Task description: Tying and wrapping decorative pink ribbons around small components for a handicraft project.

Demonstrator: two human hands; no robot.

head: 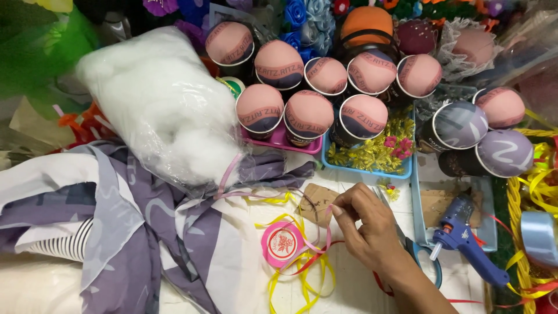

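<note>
**crafty_one:** Cluttered craft table (360, 291), fabric-topped cups (308, 113) everywhere. What's the hand doing?

**ribbonfan:** Right hand (372, 229) has fingertips pressed together, pinching a thin pink ribbon (323, 241) that runs off the pink spool (282, 244) just left of it. Blue glue gun (465, 238) and scissors (427, 261) sit right beside it. Left hand isn't visible.

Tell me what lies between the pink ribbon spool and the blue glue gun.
In the head view, the right hand pinching pink ribbon, and scissors, lie between pink ribbon spool and blue glue gun.
</note>
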